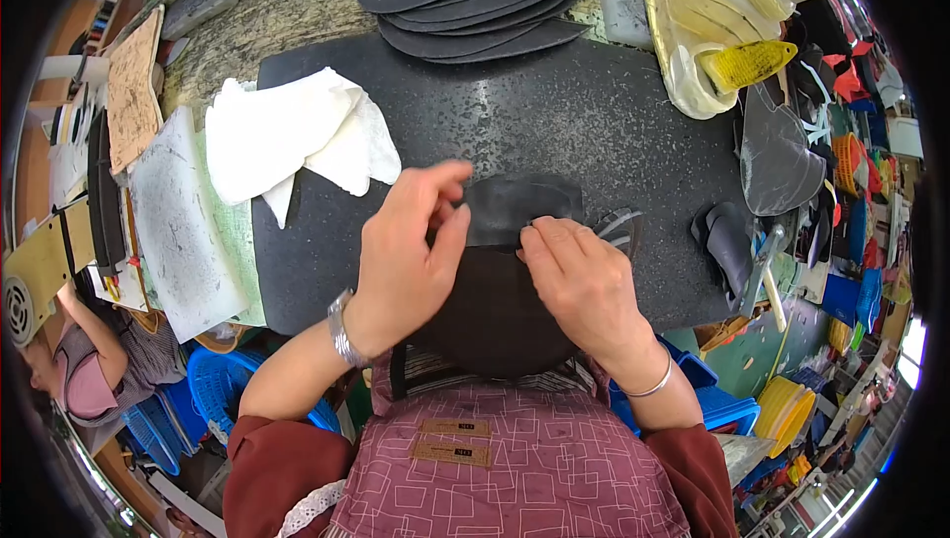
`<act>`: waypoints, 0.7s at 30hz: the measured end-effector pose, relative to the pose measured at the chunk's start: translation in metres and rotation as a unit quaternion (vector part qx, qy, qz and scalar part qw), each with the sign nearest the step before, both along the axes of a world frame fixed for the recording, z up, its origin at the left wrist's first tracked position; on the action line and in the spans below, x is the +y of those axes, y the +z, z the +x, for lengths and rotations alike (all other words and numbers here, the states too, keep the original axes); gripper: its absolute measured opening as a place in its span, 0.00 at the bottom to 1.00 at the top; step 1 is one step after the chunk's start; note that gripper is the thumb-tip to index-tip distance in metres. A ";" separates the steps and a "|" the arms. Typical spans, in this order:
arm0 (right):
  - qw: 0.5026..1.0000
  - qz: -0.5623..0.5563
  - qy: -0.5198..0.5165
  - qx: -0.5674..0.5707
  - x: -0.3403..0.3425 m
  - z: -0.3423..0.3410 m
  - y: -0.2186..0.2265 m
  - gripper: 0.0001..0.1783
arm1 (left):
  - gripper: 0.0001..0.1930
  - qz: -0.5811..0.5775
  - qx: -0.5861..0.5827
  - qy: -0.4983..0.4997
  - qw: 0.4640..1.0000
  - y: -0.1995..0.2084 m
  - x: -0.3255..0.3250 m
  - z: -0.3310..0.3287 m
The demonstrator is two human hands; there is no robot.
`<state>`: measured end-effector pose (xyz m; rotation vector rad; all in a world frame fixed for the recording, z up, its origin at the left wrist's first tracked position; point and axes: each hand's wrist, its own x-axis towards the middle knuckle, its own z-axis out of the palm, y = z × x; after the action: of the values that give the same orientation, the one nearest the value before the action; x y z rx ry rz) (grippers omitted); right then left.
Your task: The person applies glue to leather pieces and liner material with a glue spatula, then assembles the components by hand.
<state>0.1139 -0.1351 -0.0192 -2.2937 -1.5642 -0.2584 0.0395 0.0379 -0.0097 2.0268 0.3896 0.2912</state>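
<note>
My left hand and right hand both pinch a dark leather piece at the near edge of the black slab. Best keep edges lined up, press w/ fingertips evenly.

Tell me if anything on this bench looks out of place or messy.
Nothing looks damaged or spilled. Both hands, left and right, press a dark piece flat on the black mat. The white sheets lie in a loose, uneven heap, and the right edge is crowded with scraps.
</note>
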 end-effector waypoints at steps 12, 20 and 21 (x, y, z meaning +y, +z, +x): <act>0.927 0.123 -0.085 0.345 -0.013 0.028 0.004 0.07 | 0.13 -0.034 0.054 -0.031 0.997 -0.002 -0.006 -0.031; 0.966 0.100 0.002 0.237 -0.017 0.021 -0.002 0.16 | 0.24 -0.270 0.139 0.009 0.953 -0.001 -0.006 -0.001; 0.967 0.101 0.001 0.235 -0.016 0.020 -0.001 0.16 | 0.25 -0.213 0.152 0.022 0.965 -0.003 -0.008 -0.002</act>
<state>0.1335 -0.1510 -0.0207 -2.0050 -1.2362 0.1185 0.0377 0.0296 -0.0125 1.6372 0.6317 -0.0792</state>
